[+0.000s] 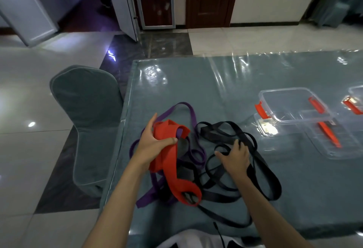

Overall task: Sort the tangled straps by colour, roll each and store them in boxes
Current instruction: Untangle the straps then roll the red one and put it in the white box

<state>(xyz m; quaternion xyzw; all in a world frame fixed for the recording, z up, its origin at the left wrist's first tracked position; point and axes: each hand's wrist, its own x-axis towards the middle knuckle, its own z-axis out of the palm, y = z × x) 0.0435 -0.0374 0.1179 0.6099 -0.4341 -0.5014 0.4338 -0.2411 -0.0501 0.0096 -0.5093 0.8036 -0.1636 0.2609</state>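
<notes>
Left hand: fingers and thumb curled round the red strap, thumb across its top face, fingers behind the folded upper end.
Red strap: broad and flat; long axis runs from the bunched fold at the left fingertips down toward the person, ending in a loop on the table just beyond the left wrist side.
Right hand: palm down on the black strap, fingers spread and bent over its loops; whether they truly pinch a strand or only press it I cannot tell, as the fingertips blur into the black band.
Black strap: several narrow loops sprawling under and to the right of the right fingers; one long loop points away toward the boxes, another trails toward the near table edge.
Purple strap: thin loop arching beyond the left fingertips, passing under the red strap and out below the left wrist; tangled with both others between the two hands.
Clear box: open, with orange clips, well beyond and right of the right fingers, on the table.
Lid: flat, partly under the clear box.
Second box: cut off at the right frame edge.
Chair: left of the table, beside the left hand.
</notes>
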